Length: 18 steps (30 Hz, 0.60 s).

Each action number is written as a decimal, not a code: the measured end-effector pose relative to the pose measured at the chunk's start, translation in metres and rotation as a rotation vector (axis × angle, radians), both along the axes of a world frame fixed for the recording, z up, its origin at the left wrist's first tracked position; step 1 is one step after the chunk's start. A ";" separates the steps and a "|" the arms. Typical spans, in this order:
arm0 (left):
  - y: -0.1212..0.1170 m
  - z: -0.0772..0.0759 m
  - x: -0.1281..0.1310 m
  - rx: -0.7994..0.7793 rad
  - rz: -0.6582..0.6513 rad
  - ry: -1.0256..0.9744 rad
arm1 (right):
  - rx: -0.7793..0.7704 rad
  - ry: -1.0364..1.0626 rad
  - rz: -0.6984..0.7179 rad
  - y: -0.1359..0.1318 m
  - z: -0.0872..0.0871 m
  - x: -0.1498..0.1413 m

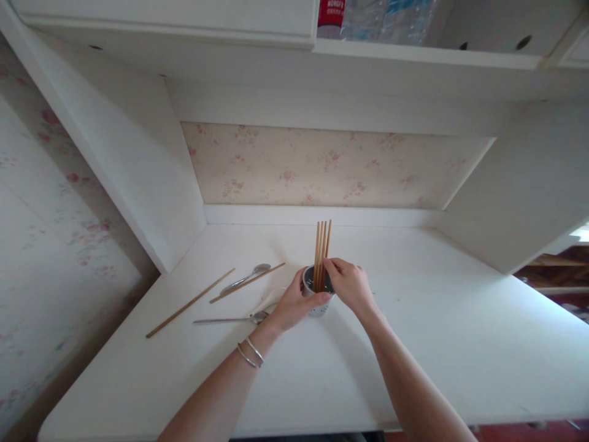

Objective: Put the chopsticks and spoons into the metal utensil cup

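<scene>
My left hand (294,305) is wrapped around a pale, speckled utensil holder (318,310) with a dark inside, which stands on the white tabletop. Several wooden chopsticks (319,245) rise upright from it. At the holder's right rim, my right hand (352,285) pinches the rightmost chopstick (329,236), whose lower end is inside. To the left, one loose chopstick (191,302) lies alone and another chopstick (251,281) lies beside a metal spoon (243,279). Nearer me is a second metal spoon (221,321). A white spoon-like piece (271,299) is partly hidden behind my left hand.
The white tabletop (442,344) is bounded by side panels, a left one (133,147) and a right one (519,184). An overhead shelf (427,54) holds plastic-wrapped bottles (386,18). Floral wallpaper (285,166) covers the back. The table's front edge is close to me.
</scene>
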<state>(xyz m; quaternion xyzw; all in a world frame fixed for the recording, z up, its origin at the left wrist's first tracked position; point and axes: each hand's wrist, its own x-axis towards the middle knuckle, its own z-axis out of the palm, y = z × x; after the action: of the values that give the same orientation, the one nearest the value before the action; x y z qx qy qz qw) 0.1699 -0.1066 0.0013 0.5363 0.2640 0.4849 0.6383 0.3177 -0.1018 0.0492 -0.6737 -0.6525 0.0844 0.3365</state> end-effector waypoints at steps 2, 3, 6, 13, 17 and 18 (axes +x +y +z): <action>0.000 0.000 0.000 0.018 0.004 0.010 | -0.005 0.051 0.015 -0.002 -0.001 0.000; 0.000 -0.001 -0.001 0.027 0.012 0.020 | -0.007 0.084 0.022 -0.002 -0.001 0.000; 0.001 -0.001 -0.001 0.038 0.030 0.038 | -0.018 0.249 0.066 -0.005 -0.006 0.000; -0.001 0.002 0.000 0.068 0.007 0.066 | -0.172 0.907 0.475 -0.016 -0.033 0.004; -0.004 0.001 0.000 0.149 0.052 0.158 | -0.199 0.989 0.569 -0.018 -0.038 0.011; -0.005 0.000 0.000 0.157 0.060 0.178 | -0.205 0.985 0.572 -0.018 -0.038 0.012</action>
<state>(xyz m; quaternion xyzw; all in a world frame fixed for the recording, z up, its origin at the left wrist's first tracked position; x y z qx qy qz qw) 0.1701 -0.1115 0.0014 0.6176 0.2967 0.4733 0.5536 0.3300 -0.1198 0.0108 -0.3809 -0.5636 0.5383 0.4974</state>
